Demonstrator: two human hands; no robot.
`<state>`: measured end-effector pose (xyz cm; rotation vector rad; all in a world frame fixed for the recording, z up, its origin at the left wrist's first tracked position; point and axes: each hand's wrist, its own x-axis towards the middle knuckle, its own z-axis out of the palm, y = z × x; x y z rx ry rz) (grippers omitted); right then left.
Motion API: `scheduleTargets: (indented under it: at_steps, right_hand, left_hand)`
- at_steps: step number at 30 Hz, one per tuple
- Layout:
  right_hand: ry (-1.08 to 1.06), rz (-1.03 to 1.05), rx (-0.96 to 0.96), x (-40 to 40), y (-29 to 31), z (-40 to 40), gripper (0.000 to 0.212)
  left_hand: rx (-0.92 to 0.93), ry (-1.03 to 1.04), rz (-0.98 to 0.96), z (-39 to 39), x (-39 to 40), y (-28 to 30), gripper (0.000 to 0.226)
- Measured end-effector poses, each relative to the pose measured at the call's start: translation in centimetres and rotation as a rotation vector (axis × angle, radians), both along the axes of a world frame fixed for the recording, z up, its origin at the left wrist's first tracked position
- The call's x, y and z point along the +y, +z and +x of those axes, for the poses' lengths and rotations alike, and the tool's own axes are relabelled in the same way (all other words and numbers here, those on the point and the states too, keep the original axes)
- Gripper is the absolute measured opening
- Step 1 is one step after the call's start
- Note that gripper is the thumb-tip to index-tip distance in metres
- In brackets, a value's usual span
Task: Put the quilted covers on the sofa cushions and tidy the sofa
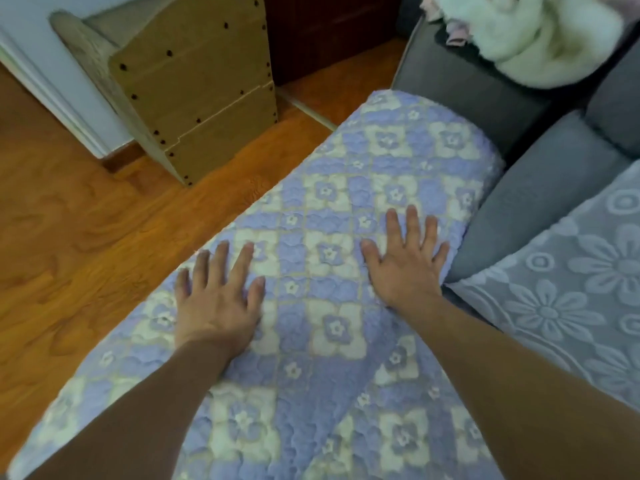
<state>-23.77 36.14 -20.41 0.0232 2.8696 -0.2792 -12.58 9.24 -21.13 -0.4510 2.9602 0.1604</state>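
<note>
Both hands released and flat, fingers spread, left hand (218, 299) and right hand (407, 263) pressing on quilted cover (332, 209) stretched over a cushion beneath them, grey sofa (540, 202) just right of right hand, cardboard structure (194, 84) on wooden floor (69, 237) beyond left hand

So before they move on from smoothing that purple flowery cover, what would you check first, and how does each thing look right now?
1. Both palms flat on the quilted cover: ok. The left hand and right hand lie open, fingers spread.
2. Cover smooth on top: not ok. A crease runs down between the forearms.
3. Far end pulled over the cushion: ok, it wraps the rounded end.
4. Near end and underside fitted: cannot tell, out of view.
5. Cushion seated against the grey sofa: cannot tell. It touches the sofa on the right, but its left edge hangs over the wooden floor.
6. Sofa tidy: not ok. A white fluffy bundle sits on it.
</note>
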Motion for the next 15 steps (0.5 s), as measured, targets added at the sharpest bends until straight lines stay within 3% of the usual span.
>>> scheduleTargets:
  at_steps: [4, 11, 15]
  right_hand:
    - [0.005, -0.006, 0.040, -0.2, 0.2, -0.1, 0.077]
    - [-0.020, 0.015, -0.120, -0.8, 2.1, -1.3, 0.075]
    - [0.005, 0.024, -0.203, -2.7, 4.2, 3.8, 0.068]
  left_hand:
    - [-0.017, 0.013, -0.013, 0.0, 0.0, -0.1, 0.064]
    - [-0.056, 0.008, 0.010, -0.7, -0.3, 0.0, 0.062]
    - [-0.141, -0.024, -0.059, -0.9, 0.1, 0.6, 0.063]
